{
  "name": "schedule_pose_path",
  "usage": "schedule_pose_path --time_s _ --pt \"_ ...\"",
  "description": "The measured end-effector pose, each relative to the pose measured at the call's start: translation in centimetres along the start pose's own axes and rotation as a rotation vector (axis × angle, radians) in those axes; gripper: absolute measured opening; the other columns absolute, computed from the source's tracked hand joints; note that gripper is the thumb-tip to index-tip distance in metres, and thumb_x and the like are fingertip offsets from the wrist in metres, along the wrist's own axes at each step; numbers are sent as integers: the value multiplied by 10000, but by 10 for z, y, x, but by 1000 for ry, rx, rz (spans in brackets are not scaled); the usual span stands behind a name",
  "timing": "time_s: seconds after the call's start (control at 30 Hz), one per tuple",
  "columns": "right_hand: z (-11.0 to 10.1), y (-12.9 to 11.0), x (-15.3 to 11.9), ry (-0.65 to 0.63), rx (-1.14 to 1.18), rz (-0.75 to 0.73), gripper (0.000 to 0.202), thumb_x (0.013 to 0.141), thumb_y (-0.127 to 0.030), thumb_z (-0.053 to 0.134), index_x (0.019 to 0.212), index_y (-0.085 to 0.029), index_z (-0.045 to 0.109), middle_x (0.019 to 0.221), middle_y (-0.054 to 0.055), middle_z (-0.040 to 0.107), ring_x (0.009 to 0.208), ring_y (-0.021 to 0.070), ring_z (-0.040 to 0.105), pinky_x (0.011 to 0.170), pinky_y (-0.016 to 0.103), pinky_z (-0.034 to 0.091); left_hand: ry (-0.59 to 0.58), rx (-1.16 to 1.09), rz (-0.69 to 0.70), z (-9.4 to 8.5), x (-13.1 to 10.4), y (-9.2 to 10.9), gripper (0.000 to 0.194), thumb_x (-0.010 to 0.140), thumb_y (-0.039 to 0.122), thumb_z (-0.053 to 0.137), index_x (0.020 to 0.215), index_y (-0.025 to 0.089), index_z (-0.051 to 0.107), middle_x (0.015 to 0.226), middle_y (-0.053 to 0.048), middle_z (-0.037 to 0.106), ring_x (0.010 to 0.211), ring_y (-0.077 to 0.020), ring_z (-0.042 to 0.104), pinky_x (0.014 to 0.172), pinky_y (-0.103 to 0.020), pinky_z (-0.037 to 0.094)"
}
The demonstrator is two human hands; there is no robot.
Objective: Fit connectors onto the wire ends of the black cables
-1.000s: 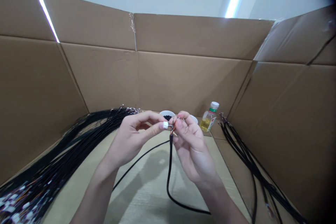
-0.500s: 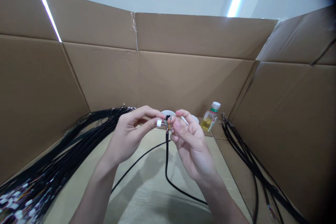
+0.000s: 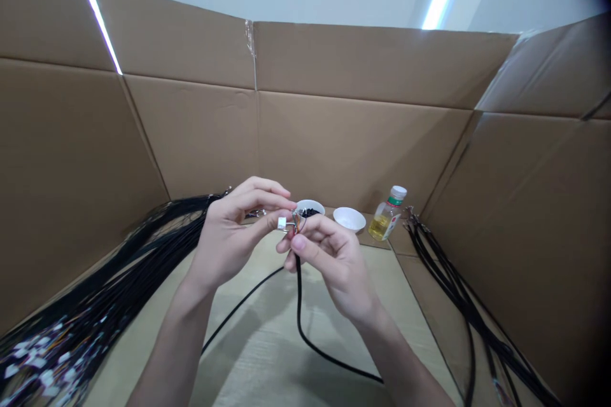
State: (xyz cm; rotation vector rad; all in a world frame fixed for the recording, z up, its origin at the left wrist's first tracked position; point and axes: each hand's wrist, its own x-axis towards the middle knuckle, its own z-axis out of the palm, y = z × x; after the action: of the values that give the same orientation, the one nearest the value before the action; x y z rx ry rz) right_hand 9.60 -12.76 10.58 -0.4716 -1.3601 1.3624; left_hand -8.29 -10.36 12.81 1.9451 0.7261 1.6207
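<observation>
Between my hands, above the table, is the stripped end of a black cable (image 3: 300, 305), with thin coloured wires (image 3: 297, 221) fanning out and a small white connector (image 3: 282, 224) on one side. My left hand (image 3: 238, 229) pinches the wires by thumb and fingertips, the connector right at its thumb tip. My right hand (image 3: 329, 254) is closed on the cable end just under the wires, thumb in front. From there the cable hangs down and curves right across the table. Exactly which wires lie between the fingertips is too small to tell.
Behind the hands stand a white bowl (image 3: 312, 205) of small black pieces, another white bowl (image 3: 350, 219) and a bottle (image 3: 387, 213) of yellow liquid. Bundled black cables lie left (image 3: 157, 254) and right (image 3: 458, 292). Cardboard walls (image 3: 363, 146) enclose the table (image 3: 267, 337).
My right hand has shifted left and down, from the wires to the cable end below them. The white bowls now show more fully. The view has turned slightly left.
</observation>
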Motion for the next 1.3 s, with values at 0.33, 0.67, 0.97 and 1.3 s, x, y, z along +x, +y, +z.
schedule_pose_path --time_s 0.33,0.67,0.97,1.3 --pt "7 0 -8 125 -239 -108 93 868 -265 847 868 -185 801 799 49 800 611 113 712 591 184 595 -116 85 186 -26 0 0 113 953 185 790 927 290 822 986 -9 707 939 -154 682 834 -275 579" --pt "8 8 -10 150 -629 -402 89 893 -105 748 897 -172 806 762 -3 773 597 91 629 574 201 526 -232 316 306 -42 -6 19 137 994 134 721 961 243 798 1001 -12 717 915 -125 692 791 -202 561" --pt "7 13 -7 304 -696 -629 208 932 -32 708 1010 -206 792 970 0 813 799 116 739 668 218 585 -196 341 276 -23 -5 22 121 977 137 747 1023 244 778 1009 13 764 917 -118 728 827 -201 577" --pt "5 11 -7 388 -480 -546 165 943 -107 748 997 -249 814 925 -3 796 748 111 721 611 197 578 -12 324 404 3 -7 16 181 941 84 778 1034 239 763 990 12 801 919 -139 732 830 -288 577"
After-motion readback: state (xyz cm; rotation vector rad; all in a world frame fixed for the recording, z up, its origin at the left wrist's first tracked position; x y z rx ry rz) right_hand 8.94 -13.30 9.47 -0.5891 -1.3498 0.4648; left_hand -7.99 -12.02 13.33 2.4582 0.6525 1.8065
